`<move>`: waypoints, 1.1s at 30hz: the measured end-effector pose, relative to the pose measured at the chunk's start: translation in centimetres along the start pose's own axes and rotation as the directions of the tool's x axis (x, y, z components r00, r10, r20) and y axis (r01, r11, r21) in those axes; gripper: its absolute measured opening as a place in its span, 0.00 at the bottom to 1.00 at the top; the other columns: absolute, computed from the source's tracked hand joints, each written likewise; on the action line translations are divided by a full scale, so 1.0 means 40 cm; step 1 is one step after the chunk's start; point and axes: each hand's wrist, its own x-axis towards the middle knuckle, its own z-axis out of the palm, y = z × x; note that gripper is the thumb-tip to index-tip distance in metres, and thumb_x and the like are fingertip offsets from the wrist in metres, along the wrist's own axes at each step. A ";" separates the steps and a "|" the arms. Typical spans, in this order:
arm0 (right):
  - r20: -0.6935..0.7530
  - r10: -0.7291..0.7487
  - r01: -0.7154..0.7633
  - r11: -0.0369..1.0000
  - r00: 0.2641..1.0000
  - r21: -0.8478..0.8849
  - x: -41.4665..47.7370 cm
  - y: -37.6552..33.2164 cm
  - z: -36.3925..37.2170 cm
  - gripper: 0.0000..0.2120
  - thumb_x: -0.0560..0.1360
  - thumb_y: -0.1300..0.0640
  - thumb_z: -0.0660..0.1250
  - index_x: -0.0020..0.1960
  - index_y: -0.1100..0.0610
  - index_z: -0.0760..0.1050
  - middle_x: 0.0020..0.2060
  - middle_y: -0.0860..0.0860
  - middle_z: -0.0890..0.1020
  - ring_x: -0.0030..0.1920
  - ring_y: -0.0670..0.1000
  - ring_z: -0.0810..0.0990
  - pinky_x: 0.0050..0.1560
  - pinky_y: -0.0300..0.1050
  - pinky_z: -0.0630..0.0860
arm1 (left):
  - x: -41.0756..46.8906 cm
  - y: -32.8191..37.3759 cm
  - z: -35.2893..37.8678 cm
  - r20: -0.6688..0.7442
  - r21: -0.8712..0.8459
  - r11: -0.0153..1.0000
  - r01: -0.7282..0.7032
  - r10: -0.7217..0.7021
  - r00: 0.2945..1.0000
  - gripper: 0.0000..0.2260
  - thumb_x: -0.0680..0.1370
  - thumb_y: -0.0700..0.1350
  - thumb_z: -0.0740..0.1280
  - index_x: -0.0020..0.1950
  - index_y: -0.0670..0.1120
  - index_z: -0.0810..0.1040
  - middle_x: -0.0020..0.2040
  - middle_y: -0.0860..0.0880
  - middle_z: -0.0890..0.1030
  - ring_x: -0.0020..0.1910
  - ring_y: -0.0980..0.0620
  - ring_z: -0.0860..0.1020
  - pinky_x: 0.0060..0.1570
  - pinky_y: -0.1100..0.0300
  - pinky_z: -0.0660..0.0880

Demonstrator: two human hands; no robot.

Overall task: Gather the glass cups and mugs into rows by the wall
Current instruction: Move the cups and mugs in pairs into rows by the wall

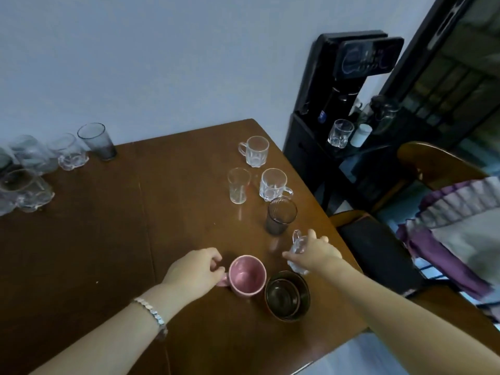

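Note:
My left hand grips the handle of a pink mug that stands near the front of the brown table. My right hand is closed around a clear glass mug close to the table's right edge. Beyond it stand a dark smoked tumbler, a clear handled mug, a slim clear glass and another clear mug. By the wall at far left, several glasses are gathered, among them a grey tumbler and a clear cup.
A dark brown bowl sits right of the pink mug, near my right forearm. A black water dispenser with a glass on it stands beyond the table's right edge. A dark chair seat and purple-trimmed cloth lie to the right.

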 end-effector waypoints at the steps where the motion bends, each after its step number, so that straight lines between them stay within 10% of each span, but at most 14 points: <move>1: -0.010 -0.028 0.029 1.000 1.000 0.008 0.006 0.001 0.008 0.38 0.73 0.37 0.63 0.76 0.51 0.53 0.72 0.55 0.62 0.68 0.58 0.69 0.61 0.50 0.77 | -0.003 0.007 0.011 0.000 -0.007 1.000 0.004 -0.004 1.000 0.18 0.77 0.52 0.66 0.66 0.52 0.72 0.62 0.52 0.79 0.57 0.53 0.78 0.55 0.57 0.78; 11: 0.075 -0.451 0.457 0.882 0.889 -0.117 0.054 0.125 0.004 0.26 0.72 0.58 0.69 0.65 0.41 0.66 0.74 0.52 0.53 0.73 0.61 0.51 0.71 0.62 0.58 | 0.035 0.068 0.083 0.222 0.188 0.958 -0.216 0.173 0.959 0.47 0.68 0.44 0.76 0.77 0.58 0.49 0.79 0.55 0.49 0.77 0.50 0.52 0.74 0.49 0.57; 13: 0.046 -0.421 0.422 0.907 0.906 0.001 0.050 0.133 0.011 0.31 0.70 0.49 0.70 0.69 0.40 0.61 0.75 0.51 0.50 0.75 0.62 0.45 0.72 0.64 0.52 | 0.052 0.078 0.097 0.242 0.243 0.934 -0.263 0.204 0.948 0.46 0.69 0.42 0.75 0.77 0.59 0.49 0.79 0.55 0.50 0.77 0.49 0.53 0.73 0.50 0.57; 17: 0.003 -0.037 0.036 0.979 0.999 0.200 0.046 0.088 0.029 0.50 0.66 0.30 0.66 0.76 0.47 0.44 0.71 0.59 0.57 0.68 0.64 0.67 0.62 0.54 0.73 | 0.077 0.083 0.107 0.225 0.265 0.917 -0.298 0.242 0.944 0.40 0.68 0.43 0.75 0.74 0.57 0.58 0.74 0.55 0.61 0.71 0.49 0.64 0.66 0.53 0.70; 26: -0.106 -0.137 0.145 0.986 0.985 0.079 0.000 0.040 -0.007 0.37 0.69 0.46 0.71 0.72 0.50 0.58 0.66 0.53 0.67 0.64 0.59 0.72 0.57 0.49 0.77 | 0.051 -0.041 0.047 -0.118 -0.095 0.993 0.075 -0.086 0.989 0.41 0.66 0.54 0.76 0.74 0.54 0.59 0.71 0.52 0.65 0.63 0.49 0.73 0.57 0.56 0.77; 33: -0.286 -0.565 0.527 0.825 0.774 -0.204 -0.169 -0.195 -0.134 0.40 0.70 0.45 0.71 0.75 0.50 0.55 0.72 0.48 0.64 0.68 0.52 0.68 0.60 0.41 0.74 | -0.008 -0.268 -0.124 -0.286 -0.164 0.956 0.243 -0.281 0.916 0.40 0.64 0.57 0.77 0.71 0.56 0.61 0.66 0.50 0.68 0.59 0.48 0.74 0.49 0.57 0.77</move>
